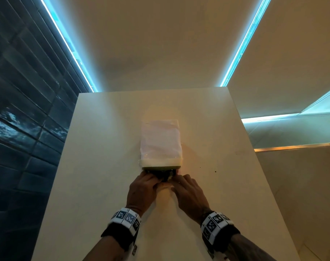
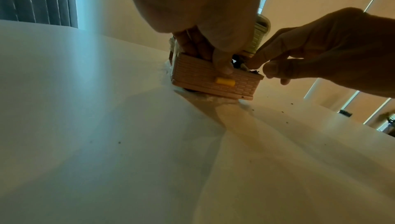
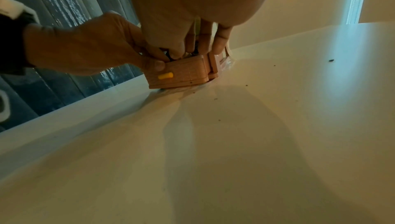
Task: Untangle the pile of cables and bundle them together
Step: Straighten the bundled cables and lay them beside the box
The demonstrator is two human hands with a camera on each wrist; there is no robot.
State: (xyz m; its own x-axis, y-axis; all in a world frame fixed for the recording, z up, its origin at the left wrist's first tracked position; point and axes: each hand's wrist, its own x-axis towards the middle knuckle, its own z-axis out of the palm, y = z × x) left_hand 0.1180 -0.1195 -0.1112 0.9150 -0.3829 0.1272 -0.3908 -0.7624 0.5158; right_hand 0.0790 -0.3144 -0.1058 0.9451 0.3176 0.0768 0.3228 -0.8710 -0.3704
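Note:
A small tan box (image 2: 205,79) with a brick-like pattern and a yellow latch (image 2: 224,82) stands on the white table (image 1: 104,166). Its pale lid (image 1: 160,140) is raised behind it. Dark cables (image 1: 166,177) lie tangled inside, mostly hidden by fingers. My left hand (image 1: 156,178) grips the box's front wall, thumb (image 2: 222,65) outside and fingers inside. My right hand (image 1: 174,178) reaches in from the right and pinches the dark cables (image 2: 240,65) between thumb and fingers. The right wrist view shows the same box (image 3: 186,72), with both hands meeting over its open top.
Crumpled clear plastic (image 2: 203,97) lies under the box. Small dark crumbs (image 3: 331,60) are scattered on the table to the right. The table's left edge (image 3: 64,109) borders a dark tiled wall (image 1: 19,129). Bare tabletop surrounds the box.

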